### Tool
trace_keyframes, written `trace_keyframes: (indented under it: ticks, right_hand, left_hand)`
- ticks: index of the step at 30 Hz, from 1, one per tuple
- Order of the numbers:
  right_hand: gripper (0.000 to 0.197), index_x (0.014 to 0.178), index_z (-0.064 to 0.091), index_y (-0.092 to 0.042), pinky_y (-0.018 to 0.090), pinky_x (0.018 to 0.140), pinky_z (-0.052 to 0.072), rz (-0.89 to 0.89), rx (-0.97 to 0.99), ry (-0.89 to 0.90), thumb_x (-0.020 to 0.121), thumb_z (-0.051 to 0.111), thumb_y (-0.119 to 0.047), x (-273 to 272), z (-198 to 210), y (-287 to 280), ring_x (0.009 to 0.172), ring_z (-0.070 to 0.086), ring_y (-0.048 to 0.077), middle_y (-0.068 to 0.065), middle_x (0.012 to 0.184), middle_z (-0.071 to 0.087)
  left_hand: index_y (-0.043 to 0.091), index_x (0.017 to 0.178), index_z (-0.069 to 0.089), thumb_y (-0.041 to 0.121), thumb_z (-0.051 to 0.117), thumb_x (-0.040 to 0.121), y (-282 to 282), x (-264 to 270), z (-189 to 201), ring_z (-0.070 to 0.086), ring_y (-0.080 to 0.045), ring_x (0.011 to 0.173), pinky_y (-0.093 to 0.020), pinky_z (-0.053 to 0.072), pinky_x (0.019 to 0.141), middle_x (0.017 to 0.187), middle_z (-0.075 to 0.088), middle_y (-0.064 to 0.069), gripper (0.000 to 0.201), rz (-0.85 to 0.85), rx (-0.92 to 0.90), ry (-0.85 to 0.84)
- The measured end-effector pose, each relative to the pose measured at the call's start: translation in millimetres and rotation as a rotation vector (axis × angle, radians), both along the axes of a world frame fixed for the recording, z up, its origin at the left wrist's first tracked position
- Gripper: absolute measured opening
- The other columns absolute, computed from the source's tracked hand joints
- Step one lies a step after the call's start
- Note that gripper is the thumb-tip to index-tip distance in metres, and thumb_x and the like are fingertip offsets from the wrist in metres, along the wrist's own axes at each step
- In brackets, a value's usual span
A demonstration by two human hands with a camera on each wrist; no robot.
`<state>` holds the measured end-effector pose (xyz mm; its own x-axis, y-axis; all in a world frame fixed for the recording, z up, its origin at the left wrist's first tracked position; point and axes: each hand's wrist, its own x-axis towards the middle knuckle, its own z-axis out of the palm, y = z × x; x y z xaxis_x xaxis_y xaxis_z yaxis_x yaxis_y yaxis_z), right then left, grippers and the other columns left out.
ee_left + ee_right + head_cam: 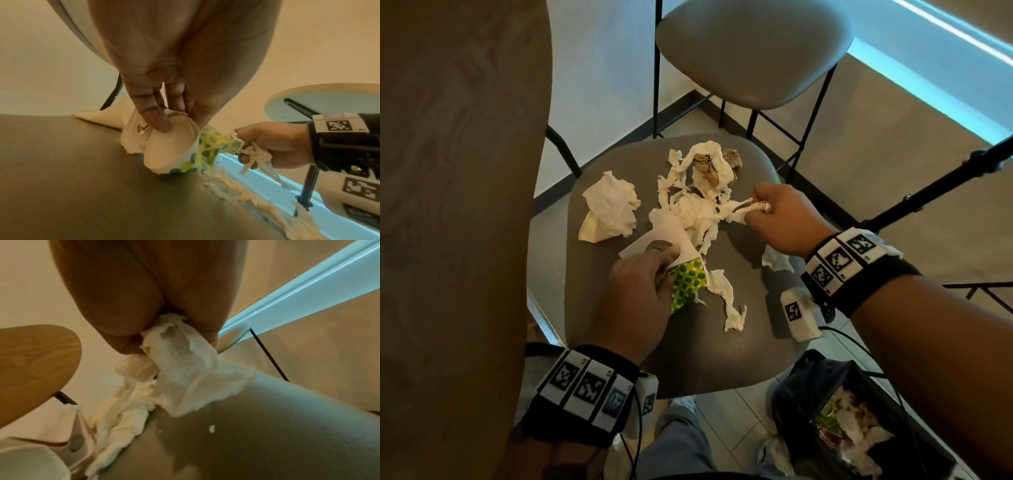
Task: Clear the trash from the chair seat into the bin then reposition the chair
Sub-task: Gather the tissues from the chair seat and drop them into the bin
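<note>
A grey chair seat (750, 356) carries several scraps: torn white tissue strips (688, 209), a crumpled white napkin (613, 209), brown paper wads (705, 168) at the back, and a loose strip (726, 294) near the front. My left hand (640, 284) pinches a white paper with green-dotted print (688, 281) (209, 146), thumb pressed on its white side. My right hand (777, 216) grips a twisted end of the tissue strips (179, 350), stretched back to the pile. A black bin bag (835, 411) with trash inside sits on the floor at the front right.
A second grey chair (750, 51) stands behind the seat. A wooden tabletop (448, 205) fills the left side. A black tripod leg (935, 185) crosses at the right. Another small white scrap (777, 262) lies under my right wrist. Tiled floor shows below the seat.
</note>
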<state>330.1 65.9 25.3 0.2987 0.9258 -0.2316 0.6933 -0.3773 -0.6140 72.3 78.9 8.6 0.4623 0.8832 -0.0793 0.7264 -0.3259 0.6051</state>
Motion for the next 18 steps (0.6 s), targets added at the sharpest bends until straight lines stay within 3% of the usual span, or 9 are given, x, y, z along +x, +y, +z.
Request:
trace_keyframes:
  ticks: [2,7,10,18]
  right_hand:
    - [0.019,0.074,0.052,-0.022,0.023,0.061,0.038,0.021,0.022,-0.005,0.092,0.06,-0.02,-3.8,7.4,-4.4,0.063,0.046,0.008,-0.003,0.072,0.052]
    - [0.008,0.09,0.064,-0.012,0.021,0.064,0.043,0.04,0.097,0.004,0.092,0.062,-0.02,-12.9,23.6,-15.8,0.068,0.052,0.01,0.002,0.08,0.061]
    - [0.007,0.09,0.064,-0.012,0.023,0.064,0.044,0.052,0.07,0.021,0.092,0.062,-0.019,-17.5,22.5,-21.1,0.068,0.052,0.011,0.002,0.08,0.061]
    - [0.008,0.087,0.063,-0.013,0.024,0.067,0.045,0.015,0.052,0.043,0.091,0.062,-0.02,-7.9,21.1,-47.0,0.069,0.053,0.01,0.001,0.079,0.061]
  left_hand:
    - [0.018,0.128,0.066,0.021,0.066,0.096,-0.5,-3.6,4.1,0.057,-0.011,0.111,-0.025,0.049,0.091,0.118,0.07,0.0,0.032,0.009,0.008,-0.003]
    - [0.016,0.124,0.068,0.021,0.065,0.096,-11.3,-11.1,14.5,0.056,-0.008,0.108,-0.027,0.05,0.088,0.116,0.07,-0.001,0.029,0.006,0.06,-0.079]
    - [0.014,0.12,0.069,0.019,0.066,0.095,-24.8,-8.4,18.2,0.052,-0.008,0.104,-0.026,0.045,0.086,0.112,0.071,-0.003,0.025,0.0,0.094,-0.114]
    - [0.014,0.117,0.07,0.019,0.067,0.095,-44.2,0.1,23.9,0.054,-0.009,0.103,-0.036,0.053,0.089,0.109,0.07,-0.001,0.023,-0.032,0.099,-0.151]
